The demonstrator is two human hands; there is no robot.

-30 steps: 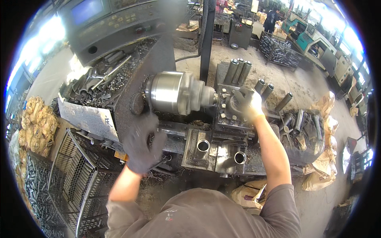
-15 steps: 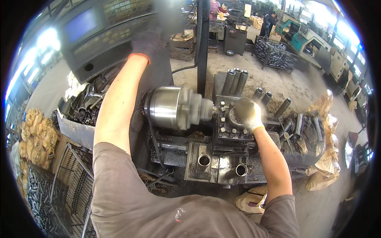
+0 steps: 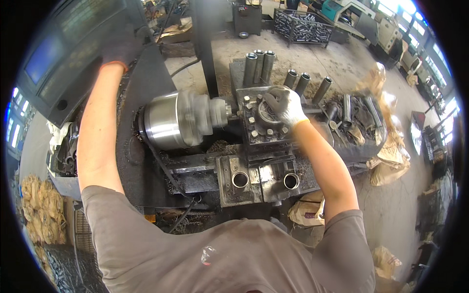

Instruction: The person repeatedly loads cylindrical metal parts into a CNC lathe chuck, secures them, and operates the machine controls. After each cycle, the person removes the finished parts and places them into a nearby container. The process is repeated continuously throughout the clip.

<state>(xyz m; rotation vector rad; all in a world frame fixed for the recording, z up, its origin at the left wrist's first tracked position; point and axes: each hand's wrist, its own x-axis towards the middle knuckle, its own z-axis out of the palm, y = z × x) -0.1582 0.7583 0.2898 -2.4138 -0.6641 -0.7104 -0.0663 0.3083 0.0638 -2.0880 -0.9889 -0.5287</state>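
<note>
Left hand (image 3: 119, 51): My arm reaches up and forward to a dark glove with an orange cuff (image 3: 116, 64). The glove blurs against the panel (image 3: 73, 80); I cannot tell whether its fingers are apart, together or touching anything.
Screen (image 3: 44, 58): Blue, to the left of my left hand.
Right hand (image 3: 287, 106): In a white and grey glove, fingers curled over the round hub (image 3: 264, 117); I cannot tell whether they clamp it.
Post (image 3: 266, 139): A dark, bolt-studded block directly beneath my right hand, with the hub on top.
Chuck (image 3: 163, 119): A big, shiny steel cylinder on its side, left of my right hand, past the post. Its stepped right end is blurred.
Far tubes (image 3: 258, 68): Three stand close together beyond my right hand, slightly left; three more lean just beyond it, slightly right.
Near tubes (image 3: 291, 181): Two, mouths up, closer to my body than my right hand.
Tray (image 3: 361, 153): Right of my right hand, heaped with tubes and scraps.
Sack (image 3: 388, 163): Tan and crumpled, beyond the tray's right end.
</note>
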